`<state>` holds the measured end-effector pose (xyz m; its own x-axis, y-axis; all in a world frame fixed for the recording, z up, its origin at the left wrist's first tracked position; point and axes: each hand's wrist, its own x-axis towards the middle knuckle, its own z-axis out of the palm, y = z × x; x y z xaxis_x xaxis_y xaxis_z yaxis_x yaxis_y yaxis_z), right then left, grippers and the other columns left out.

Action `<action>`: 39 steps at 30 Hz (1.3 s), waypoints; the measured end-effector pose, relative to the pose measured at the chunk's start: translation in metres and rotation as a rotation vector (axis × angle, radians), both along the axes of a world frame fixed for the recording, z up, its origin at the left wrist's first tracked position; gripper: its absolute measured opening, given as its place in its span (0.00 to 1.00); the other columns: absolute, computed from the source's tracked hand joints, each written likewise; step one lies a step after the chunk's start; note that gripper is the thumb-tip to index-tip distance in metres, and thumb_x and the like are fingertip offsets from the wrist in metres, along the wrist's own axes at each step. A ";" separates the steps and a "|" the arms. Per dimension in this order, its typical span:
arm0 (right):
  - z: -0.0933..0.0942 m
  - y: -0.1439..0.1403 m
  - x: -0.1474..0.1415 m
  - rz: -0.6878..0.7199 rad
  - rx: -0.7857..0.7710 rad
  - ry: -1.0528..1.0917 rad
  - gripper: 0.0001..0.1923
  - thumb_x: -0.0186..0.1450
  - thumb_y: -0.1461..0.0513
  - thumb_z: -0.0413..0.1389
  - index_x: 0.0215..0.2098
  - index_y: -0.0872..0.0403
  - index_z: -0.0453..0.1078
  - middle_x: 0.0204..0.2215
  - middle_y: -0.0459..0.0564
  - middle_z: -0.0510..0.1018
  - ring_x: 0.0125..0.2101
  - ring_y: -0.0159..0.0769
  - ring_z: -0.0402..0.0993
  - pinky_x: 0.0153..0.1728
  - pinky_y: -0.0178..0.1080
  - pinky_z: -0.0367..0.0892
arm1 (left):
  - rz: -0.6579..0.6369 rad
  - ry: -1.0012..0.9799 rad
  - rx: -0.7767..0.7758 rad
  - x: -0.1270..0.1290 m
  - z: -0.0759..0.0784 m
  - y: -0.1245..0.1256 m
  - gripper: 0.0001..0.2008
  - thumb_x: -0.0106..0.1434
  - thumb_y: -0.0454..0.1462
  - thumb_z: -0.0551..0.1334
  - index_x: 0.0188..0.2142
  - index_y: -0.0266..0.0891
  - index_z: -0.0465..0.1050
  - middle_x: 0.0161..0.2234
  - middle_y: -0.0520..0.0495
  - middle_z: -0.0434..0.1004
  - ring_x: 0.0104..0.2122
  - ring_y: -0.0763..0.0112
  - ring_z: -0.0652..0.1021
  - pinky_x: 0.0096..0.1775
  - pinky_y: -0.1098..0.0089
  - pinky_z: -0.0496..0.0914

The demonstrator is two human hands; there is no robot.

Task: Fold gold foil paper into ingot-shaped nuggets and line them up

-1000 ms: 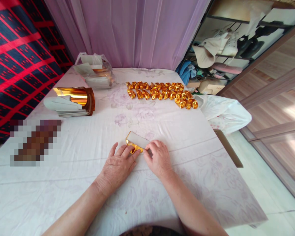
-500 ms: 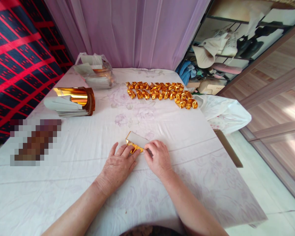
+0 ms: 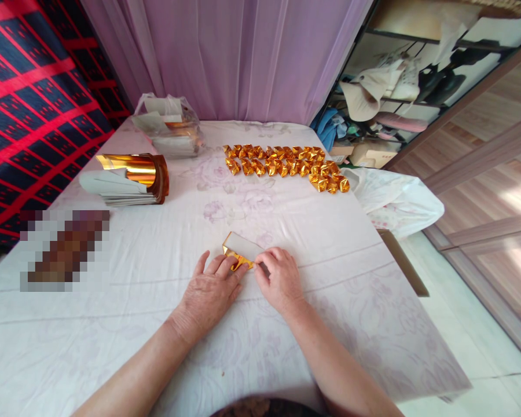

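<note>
Head view, looking forward and down onto a table (image 3: pixel 113 324) covered with a pale floral cloth. At the centre, just toward 6 o'clock, lies a partly folded gold foil sheet (image 3: pixel 242 253), its white reverse side up and a gold edge showing along its near left side. The left hand (image 3: pixel 208 292) rests palm down on the cloth, its fingers (image 3: pixel 226 265) spread and laid flat, the tips pressing on the gold edge of the sheet. The right hand (image 3: pixel 281 278) sits just beside it at 3 o'clock of the sheet, its fingers (image 3: pixel 264 258) curled together and pinched on the sheet's near right corner. The two hands are close but do not touch.

Toward 12 o'clock, well apart from the hands, two rows of folded gold pieces (image 3: pixel 286 165) run across the cloth. At 10 o'clock stands a stack of foil sheets (image 3: pixel 125 179), white sides up, with the top sheets curled back to show gold. Beyond it, at 11 o'clock, a clear plastic bag (image 3: pixel 169 127) holds more sheets. At 9 o'clock a blurred patch (image 3: pixel 65 249) cannot be made out. A white bag (image 3: pixel 395 200) hangs at the table's right edge, at 2 o'clock.
</note>
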<state>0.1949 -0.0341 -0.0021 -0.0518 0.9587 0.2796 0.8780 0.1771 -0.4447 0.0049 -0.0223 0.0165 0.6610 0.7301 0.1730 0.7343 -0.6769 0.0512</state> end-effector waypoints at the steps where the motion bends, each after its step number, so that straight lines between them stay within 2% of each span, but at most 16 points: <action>1: 0.000 0.000 0.000 0.002 -0.001 -0.001 0.02 0.63 0.65 0.56 0.33 0.51 0.70 0.33 0.48 0.73 0.37 0.39 0.69 0.39 0.41 0.61 | 0.000 -0.002 0.004 0.000 0.000 0.000 0.19 0.66 0.38 0.60 0.57 0.50 0.70 0.51 0.46 0.73 0.51 0.58 0.73 0.60 0.47 0.59; 17: -0.001 0.002 -0.003 -0.034 0.000 -0.038 0.01 0.63 0.63 0.57 0.33 0.50 0.69 0.33 0.48 0.74 0.37 0.40 0.69 0.37 0.41 0.60 | 0.007 -0.008 0.011 0.001 0.000 0.000 0.18 0.65 0.38 0.61 0.55 0.51 0.71 0.51 0.47 0.73 0.51 0.58 0.73 0.59 0.47 0.59; 24: 0.001 0.002 -0.004 -0.033 -0.038 -0.028 0.03 0.62 0.64 0.58 0.33 0.51 0.69 0.33 0.48 0.74 0.38 0.40 0.69 0.37 0.41 0.58 | 0.007 -0.003 -0.019 0.002 0.000 0.000 0.18 0.66 0.37 0.60 0.55 0.49 0.70 0.52 0.46 0.74 0.52 0.56 0.72 0.57 0.44 0.61; 39: -0.001 0.003 -0.001 -0.019 -0.035 0.049 0.06 0.63 0.68 0.55 0.34 0.51 0.70 0.33 0.47 0.75 0.37 0.39 0.69 0.37 0.40 0.58 | 0.016 0.023 -0.019 0.002 0.001 0.000 0.18 0.66 0.38 0.60 0.56 0.49 0.70 0.52 0.46 0.74 0.52 0.56 0.72 0.58 0.45 0.61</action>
